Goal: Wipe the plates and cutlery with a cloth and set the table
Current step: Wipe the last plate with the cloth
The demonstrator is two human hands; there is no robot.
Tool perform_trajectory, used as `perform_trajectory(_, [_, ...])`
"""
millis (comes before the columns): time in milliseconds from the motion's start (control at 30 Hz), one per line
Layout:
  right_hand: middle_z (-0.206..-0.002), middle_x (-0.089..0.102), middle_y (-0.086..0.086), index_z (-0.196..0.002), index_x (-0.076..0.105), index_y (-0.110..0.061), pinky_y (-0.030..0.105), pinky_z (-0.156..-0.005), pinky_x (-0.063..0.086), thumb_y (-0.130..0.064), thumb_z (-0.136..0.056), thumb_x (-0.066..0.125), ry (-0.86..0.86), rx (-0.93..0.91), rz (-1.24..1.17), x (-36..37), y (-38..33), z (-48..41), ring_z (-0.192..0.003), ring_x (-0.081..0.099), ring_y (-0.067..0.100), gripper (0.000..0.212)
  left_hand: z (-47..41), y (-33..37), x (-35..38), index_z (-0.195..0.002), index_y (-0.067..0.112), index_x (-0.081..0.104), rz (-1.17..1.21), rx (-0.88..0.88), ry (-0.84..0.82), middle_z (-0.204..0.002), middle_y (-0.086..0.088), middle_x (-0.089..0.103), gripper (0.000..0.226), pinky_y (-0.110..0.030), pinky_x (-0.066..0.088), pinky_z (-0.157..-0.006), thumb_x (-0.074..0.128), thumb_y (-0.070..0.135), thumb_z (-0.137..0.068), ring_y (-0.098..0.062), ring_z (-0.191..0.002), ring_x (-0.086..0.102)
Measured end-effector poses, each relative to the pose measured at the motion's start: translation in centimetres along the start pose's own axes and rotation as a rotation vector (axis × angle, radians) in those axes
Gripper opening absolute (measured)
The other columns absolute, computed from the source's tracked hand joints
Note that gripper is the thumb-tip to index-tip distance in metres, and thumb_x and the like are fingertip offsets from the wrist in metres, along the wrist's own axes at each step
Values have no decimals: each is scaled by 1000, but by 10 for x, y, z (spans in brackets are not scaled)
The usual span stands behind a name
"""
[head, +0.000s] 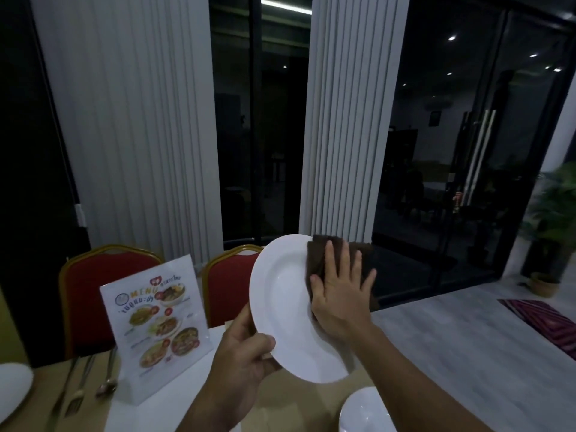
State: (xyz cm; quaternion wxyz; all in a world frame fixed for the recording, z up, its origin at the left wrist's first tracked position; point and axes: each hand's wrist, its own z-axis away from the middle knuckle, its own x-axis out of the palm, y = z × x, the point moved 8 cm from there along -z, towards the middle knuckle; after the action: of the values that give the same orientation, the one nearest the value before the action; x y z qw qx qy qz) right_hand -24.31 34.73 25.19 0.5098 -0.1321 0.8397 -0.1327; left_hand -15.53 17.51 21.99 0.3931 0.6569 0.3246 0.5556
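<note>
I hold a white plate (282,304) tilted up in the air above the table. My left hand (241,353) grips its lower left rim, thumb on the front. My right hand (341,294) lies flat with straight fingers, pressing a dark brown cloth (321,254) against the plate's right side. A fork (74,397), a knife (64,391) and a spoon (107,383) lie side by side on the table at the left. Another white plate (12,385) shows at the far left edge, and a third white plate (364,413) sits at the bottom, partly hidden by my right forearm.
A standing menu card (159,319) is on the table left of the held plate. Two red chairs (93,291) stand behind the table. Glass doors and white blinds are beyond. A potted plant (551,232) and a striped rug (545,322) are on the floor at right.
</note>
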Motion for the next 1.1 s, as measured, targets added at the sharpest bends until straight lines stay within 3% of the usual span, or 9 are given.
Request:
perform_trajectory(100, [-166, -24, 0, -156, -21, -32, 59, -120, -16, -56, -93, 12, -30, -23, -84, 5, -24, 17, -152, -23, 28, 75, 1, 1, 6, -121, 29, 65, 6, -19, -28, -115, -10, 71, 64, -53, 58, -76, 61, 1, -64, -39, -106, 65])
perform_trajectory(333, [-167, -3, -21, -158, 7, -42, 45, -122, -11, -37, -102, 29, -252, -489, -450, 6, -87, 66, -153, -16, 5, 60, -13, 34, -9, -127, 18, 61, -147, 66, 16, -97, -9, 75, 55, -44, 57, -65, 53, -8, -80, -25, -80, 72])
perform_trajectory(467, [-166, -2, -22, -158, 17, -42, 43, -124, -10, -48, -96, 19, -348, -428, -297, 24, -46, 76, -152, -13, 3, 62, -19, 45, -28, -129, 22, 61, -124, 60, 84, -112, -10, 71, 61, -47, 59, -71, 42, -15, -84, -33, -99, 66])
perform_trajectory(567, [-161, -18, -17, -160, 1, -32, 52, -124, -7, -52, -88, 12, -293, -242, -136, 38, -17, 54, -153, -19, 15, 75, -16, 34, -18, -121, 29, 65, -145, 16, 68, -104, -6, 73, 59, -47, 55, -74, 51, -10, -79, -37, -97, 62])
perform_trajectory(667, [-165, -25, -6, -159, -10, -29, 54, -121, -15, -43, -91, 17, -228, -55, -200, 38, -19, 28, -152, -23, 26, 75, -13, 17, 5, -114, 36, 67, -194, -54, -7, -103, -5, 73, 61, -41, 58, -61, 47, -14, -84, -37, -98, 65])
perform_trajectory(833, [-164, -17, -18, -158, -7, -36, 47, -125, -6, -27, -99, 28, -205, -223, -448, 19, -68, 38, -152, -20, 8, 69, -21, 17, 14, -114, 33, 70, -182, -84, -59, -108, -12, 73, 59, -43, 57, -63, 44, -12, -86, -35, -93, 68])
perform_trajectory(967, [-165, 6, -26, -155, 17, -49, 34, -125, -1, -23, -102, 33, -286, -406, -539, 17, -71, 65, -152, -6, -1, 61, -28, 27, -1, -112, 28, 69, -135, -42, 8, -98, -10, 76, 57, -56, 55, -78, 41, -14, -88, -33, -85, 69])
perform_trajectory(1033, [-163, 14, -28, -153, 29, -47, 33, -126, 4, -24, -98, 38, -299, -391, -497, 19, -51, 67, -152, 2, -3, 60, -29, 28, -10, -122, 26, 63, -97, -31, 72, -102, -11, 74, 60, -66, 50, -83, 39, -16, -86, -37, -88, 66])
perform_trajectory(1100, [-164, 8, -26, -156, 26, -41, 43, -126, -1, -32, -94, 40, -224, -327, -321, 19, -30, 63, -152, -4, 0, 64, -30, 22, -12, -129, 22, 56, -51, -61, 101, -112, -18, 67, 67, -65, 55, -69, 35, -20, -81, -44, -92, 59])
